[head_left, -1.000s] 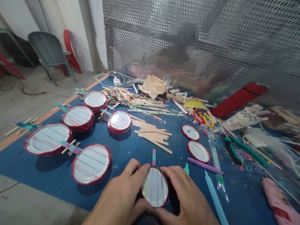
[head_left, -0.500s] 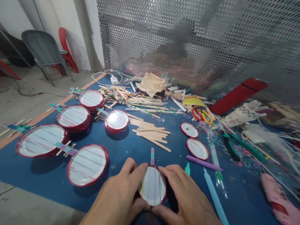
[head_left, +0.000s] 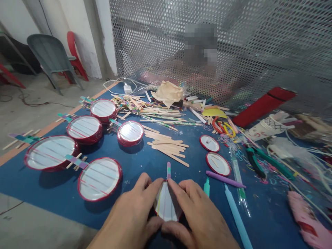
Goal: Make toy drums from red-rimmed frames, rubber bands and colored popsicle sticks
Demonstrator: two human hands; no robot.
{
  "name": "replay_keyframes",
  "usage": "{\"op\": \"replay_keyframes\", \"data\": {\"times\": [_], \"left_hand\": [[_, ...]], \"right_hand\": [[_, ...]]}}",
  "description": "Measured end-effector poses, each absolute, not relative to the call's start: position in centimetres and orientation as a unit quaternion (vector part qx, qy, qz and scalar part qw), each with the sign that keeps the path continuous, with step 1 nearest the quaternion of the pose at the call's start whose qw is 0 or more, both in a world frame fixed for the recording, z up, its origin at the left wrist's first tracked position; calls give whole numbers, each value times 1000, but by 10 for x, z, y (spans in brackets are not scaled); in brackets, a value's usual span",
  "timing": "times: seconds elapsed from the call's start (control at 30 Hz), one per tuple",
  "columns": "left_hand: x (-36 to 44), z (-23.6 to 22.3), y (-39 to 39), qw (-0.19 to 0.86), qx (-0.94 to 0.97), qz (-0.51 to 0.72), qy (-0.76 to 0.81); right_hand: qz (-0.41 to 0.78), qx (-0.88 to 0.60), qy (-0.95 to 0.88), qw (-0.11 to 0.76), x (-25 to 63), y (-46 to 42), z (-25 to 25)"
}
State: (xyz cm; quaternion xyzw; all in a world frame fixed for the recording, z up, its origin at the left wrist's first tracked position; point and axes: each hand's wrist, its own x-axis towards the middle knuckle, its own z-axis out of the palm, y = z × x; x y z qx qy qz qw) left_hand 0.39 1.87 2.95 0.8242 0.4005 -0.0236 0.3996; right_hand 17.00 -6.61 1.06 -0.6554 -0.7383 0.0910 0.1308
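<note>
Near the front edge of the tabletop [head_left: 140,162], the left hand [head_left: 137,204] and right hand [head_left: 199,211] grasp opposite sides of a toy banjo [head_left: 165,204], its striped neck [head_left: 168,170] pointing toward the far edge.

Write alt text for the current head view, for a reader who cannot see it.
A person's left hand and right hand hold a small red-rimmed white dish with strings across it. Similar dishes stand to the left on a blue table; wooden sticks lie beyond.
</note>
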Motion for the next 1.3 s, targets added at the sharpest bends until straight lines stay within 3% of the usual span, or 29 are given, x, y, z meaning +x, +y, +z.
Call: {"op": "replay_keyframes", "data": {"times": [0.13,0.7,0.9,1.0,1.17,1.3], "left_hand": [[4,27,19,395,829,-29,395],[6,29,20,380,835,-70,393],[2,29,16,344,853,-27,391],[-3,27,13,343,852,8,395],[-16,24,12,433,810,106,381],[-22,20,15,593,683,170,391]], "right_hand": [[161,-647,-735,125,175,-65,10],[177,-661,-723,96,172,-64,16],[205,-684,-695,83,169,-62,19],[217,-675,-694,121,171,-64,18],[188,-694,-636,280,174,-76,8],[100,-700,-647,286,169,-81,0]]}}
